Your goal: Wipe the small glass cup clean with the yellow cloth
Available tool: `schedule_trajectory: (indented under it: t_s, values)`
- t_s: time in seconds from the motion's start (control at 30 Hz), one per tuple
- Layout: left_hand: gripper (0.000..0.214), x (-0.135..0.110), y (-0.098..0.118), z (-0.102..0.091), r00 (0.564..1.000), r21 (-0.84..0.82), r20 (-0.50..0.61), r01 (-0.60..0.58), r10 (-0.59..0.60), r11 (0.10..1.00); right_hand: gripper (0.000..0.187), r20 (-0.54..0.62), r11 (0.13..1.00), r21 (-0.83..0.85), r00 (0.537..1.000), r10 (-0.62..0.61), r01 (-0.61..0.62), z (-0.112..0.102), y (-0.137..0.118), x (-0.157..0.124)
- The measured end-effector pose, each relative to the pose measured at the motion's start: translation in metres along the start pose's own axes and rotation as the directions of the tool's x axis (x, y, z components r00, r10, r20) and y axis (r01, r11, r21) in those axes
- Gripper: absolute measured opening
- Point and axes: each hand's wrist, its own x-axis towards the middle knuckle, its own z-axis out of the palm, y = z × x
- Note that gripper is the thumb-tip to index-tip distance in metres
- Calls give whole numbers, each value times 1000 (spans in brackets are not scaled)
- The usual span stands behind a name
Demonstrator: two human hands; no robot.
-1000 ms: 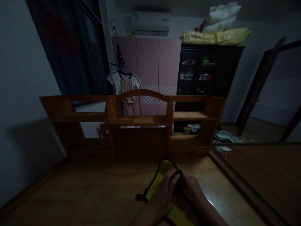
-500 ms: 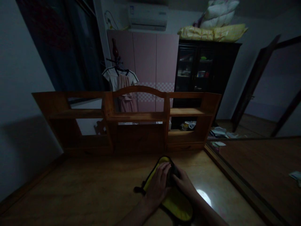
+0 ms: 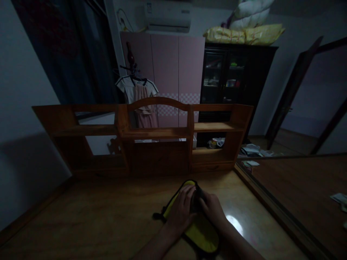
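Observation:
On the wooden tabletop (image 3: 108, 213) lies a long, rounded yellow item with black edging (image 3: 203, 234), perhaps a case or pouch; the dim light hides its exact kind. A short black tab sticks out on its left side. My left hand (image 3: 181, 208) rests across its middle, fingers bent over a dark part there. From the other side, my right hand (image 3: 213, 207) grips the dark edge near the far end with thumb and fingers closed. Whatever sits between the two hands is too dark to make out.
A wooden shelf unit (image 3: 154, 134) stands along the table's back edge. A raised wooden rim (image 3: 267, 200) borders the right side, and a wall (image 3: 24, 162) closes the left. Beyond are a pink wardrobe (image 3: 165, 68), a dark cabinet (image 3: 251, 79) and hanging clothes (image 3: 143, 94).
The view has shifted slightly. Both hands stay on the yellow item, and the right hand's fingers have drawn in a little at its dark edge.

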Motion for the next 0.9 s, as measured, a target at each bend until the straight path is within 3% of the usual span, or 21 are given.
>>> schedule_trajectory:
  t_s: [0.1, 0.23, 0.43, 0.67, 0.8, 0.9]
  values:
    - [82, 0, 1, 1, 1000, -10, -12, 29, -29, 1000, 28, 23, 994, -111, 1000, 7, -5, -4, 0, 2]
    - [81, 2, 3, 2, 995, -36, -46, 88, -90, 995, 31, 41, 992, -124, 999, 4, 1, -3, -2, 3]
    - [81, 7, 4, 1, 968, -130, -92, 219, -232, 967, 33, 16, 999, 15, 999, 32, -32, 5, -8, 2]
    - [79, 7, 4, 2, 953, -161, -115, 261, -281, 952, 30, 6, 972, 224, 998, 65, -65, 3, -15, 4]
    - [79, 7, 4, 2, 947, -176, -140, 265, -290, 948, 30, 64, 883, 454, 993, 100, -118, 8, -9, 8]
    - [78, 7, 4, 2, 943, -181, -157, 264, -293, 947, 38, 147, 728, 651, 977, 156, -214, 12, -7, 9]
